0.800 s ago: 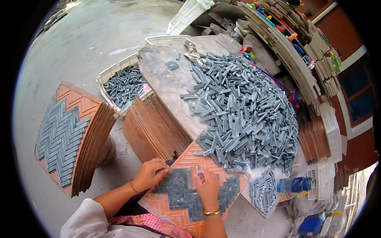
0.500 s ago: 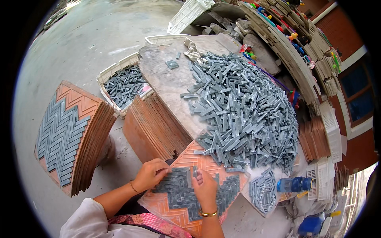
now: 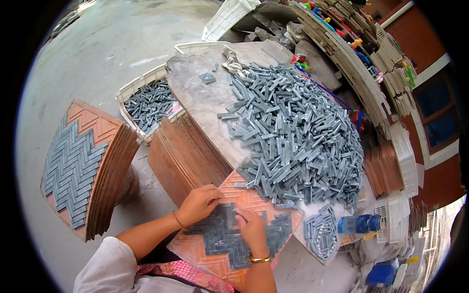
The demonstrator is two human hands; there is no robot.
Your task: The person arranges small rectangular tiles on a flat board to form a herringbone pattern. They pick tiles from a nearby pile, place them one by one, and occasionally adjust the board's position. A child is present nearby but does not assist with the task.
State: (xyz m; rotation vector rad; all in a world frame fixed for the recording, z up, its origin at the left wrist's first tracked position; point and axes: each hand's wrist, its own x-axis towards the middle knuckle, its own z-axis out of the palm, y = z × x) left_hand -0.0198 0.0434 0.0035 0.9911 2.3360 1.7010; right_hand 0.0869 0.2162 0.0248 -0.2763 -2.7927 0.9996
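An orange grooved template board (image 3: 215, 260) lies tilted in front of me, partly covered by dark grey tile strips (image 3: 215, 241) in a herringbone pattern. Over its middle, my right hand (image 3: 254, 235) pinches a grey tile strip at the pattern's edge, its fingers hiding most of the piece. Closed at the fingertips, my left hand (image 3: 199, 205) hovers by the board's upper left edge; whatever it may hold is too small to make out. A large heap of loose grey strips (image 3: 298, 141) reaches the board's far corner.
Left stands a stack of template boards (image 3: 112, 180) with a filled one on top. More boards (image 3: 188, 151) stand beside the worktable (image 3: 195, 93). A white crate (image 3: 128, 110) holds strips. To the right are a blue bottle (image 3: 359, 224) and a small tray of strips (image 3: 321, 234).
My left hand has moved up and right along the board's edge. My right hand has shifted slightly, its fingers lower over the strips. The whole view has drifted a little left.
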